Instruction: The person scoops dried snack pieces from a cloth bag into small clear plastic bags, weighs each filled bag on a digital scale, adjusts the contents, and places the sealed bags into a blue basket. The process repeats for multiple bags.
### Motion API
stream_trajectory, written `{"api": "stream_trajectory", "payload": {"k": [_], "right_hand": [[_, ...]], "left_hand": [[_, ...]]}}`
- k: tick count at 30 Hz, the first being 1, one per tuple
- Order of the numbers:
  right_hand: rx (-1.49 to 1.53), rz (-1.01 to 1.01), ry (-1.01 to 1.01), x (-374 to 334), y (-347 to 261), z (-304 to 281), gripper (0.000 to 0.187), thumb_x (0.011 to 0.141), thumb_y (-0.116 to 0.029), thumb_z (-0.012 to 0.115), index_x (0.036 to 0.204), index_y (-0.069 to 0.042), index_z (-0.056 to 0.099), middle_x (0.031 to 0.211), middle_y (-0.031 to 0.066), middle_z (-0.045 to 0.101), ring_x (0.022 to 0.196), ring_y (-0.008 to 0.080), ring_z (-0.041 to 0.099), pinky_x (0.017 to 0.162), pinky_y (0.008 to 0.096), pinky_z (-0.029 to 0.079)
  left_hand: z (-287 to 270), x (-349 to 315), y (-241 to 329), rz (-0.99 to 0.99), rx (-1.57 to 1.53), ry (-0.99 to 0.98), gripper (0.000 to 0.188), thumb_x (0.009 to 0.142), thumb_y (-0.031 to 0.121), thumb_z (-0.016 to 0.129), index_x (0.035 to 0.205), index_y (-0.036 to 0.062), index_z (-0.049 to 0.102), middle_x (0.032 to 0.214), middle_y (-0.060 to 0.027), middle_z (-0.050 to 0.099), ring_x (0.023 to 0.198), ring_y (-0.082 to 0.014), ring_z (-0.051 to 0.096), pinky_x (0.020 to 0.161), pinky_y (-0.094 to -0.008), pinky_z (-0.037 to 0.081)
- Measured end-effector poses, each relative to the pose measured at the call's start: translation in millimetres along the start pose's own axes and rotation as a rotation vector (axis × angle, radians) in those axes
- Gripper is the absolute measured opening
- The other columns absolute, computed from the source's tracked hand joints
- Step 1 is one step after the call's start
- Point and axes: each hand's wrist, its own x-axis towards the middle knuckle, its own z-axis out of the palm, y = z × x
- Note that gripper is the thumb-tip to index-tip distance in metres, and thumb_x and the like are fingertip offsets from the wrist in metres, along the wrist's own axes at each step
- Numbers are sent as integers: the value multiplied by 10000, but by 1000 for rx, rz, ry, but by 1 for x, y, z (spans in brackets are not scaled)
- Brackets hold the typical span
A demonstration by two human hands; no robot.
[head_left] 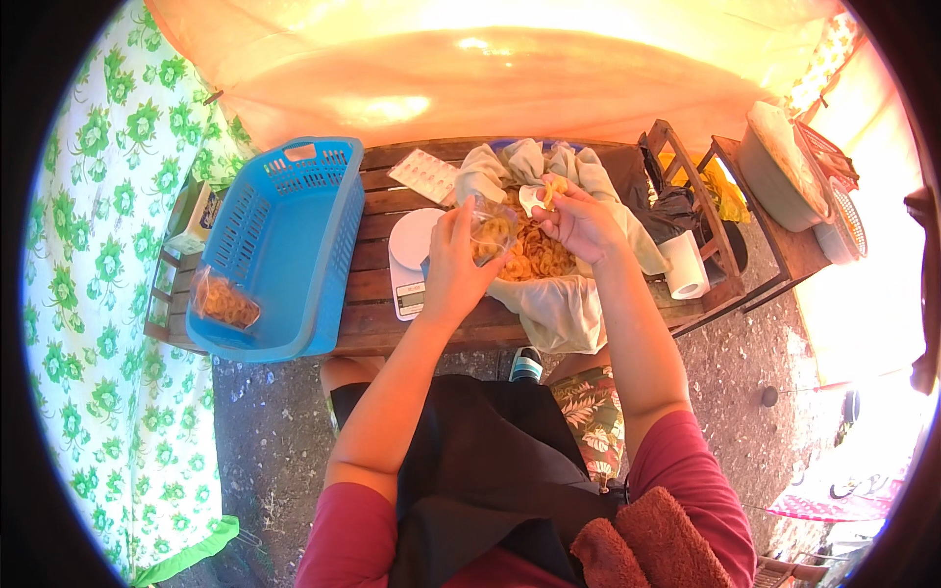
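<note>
My left hand (455,265) is closed round a clear plastic bag (493,230) partly filled with yellow-brown chips. Just right of the bag, my right hand (585,223) grips a small white scoop-like thing (532,200), its exact kind unclear, with yellow chips at the fingertips. Both hands are above a heap of thin, round fried chips (537,257) in a container lined with pale cloth (554,309). Left of my left hand, a white digital kitchen scale (410,257) rests on the slatted wooden table (371,257), its plate bare.
A blue plastic basket (274,235) fills the table's left side, with one bag of chips (227,300) inside. A white sheet with rows of marks (424,176) lies behind the scale. At right are a paper roll (685,265), a dark plastic bag (669,213), a wooden frame (698,196) and a tub (781,167).
</note>
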Motion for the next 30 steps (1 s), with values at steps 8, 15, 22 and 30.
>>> {"api": "stream_trajectory", "payload": {"k": [8,15,22,30], "right_hand": [[-123,50,156,1,1,-17,196,895,-17,538,1075,-86,575,1100,115,641,1013,276,662,724,279,565],[101,83,150,1,0,-11,119,879,3,546,996,-13,552,1108,236,614,1034,339,648,879,331,569],[-161,31,217,7,3,-10,227,881,61,550,1087,-22,503,1121,223,616,1051,317,645,908,346,558],[-741,134,292,4,-13,23,289,882,38,567,1156,-11,485,1050,152,647,890,258,684,758,321,565]], "left_hand": [[2,2,1,27,16,33,898,680,143,835,1418,11,340,1235,-203,467,1140,-378,475,952,-447,422],[3,3,1,31,25,33,906,680,153,836,1425,21,338,1235,-201,467,1129,-377,478,947,-453,422],[0,3,0,-3,27,-22,907,703,157,832,1438,19,318,1273,-211,435,1180,-369,452,982,-433,416],[2,5,2,-2,74,-74,878,702,169,827,1424,32,347,1267,-194,449,1169,-372,457,978,-439,411]]}}
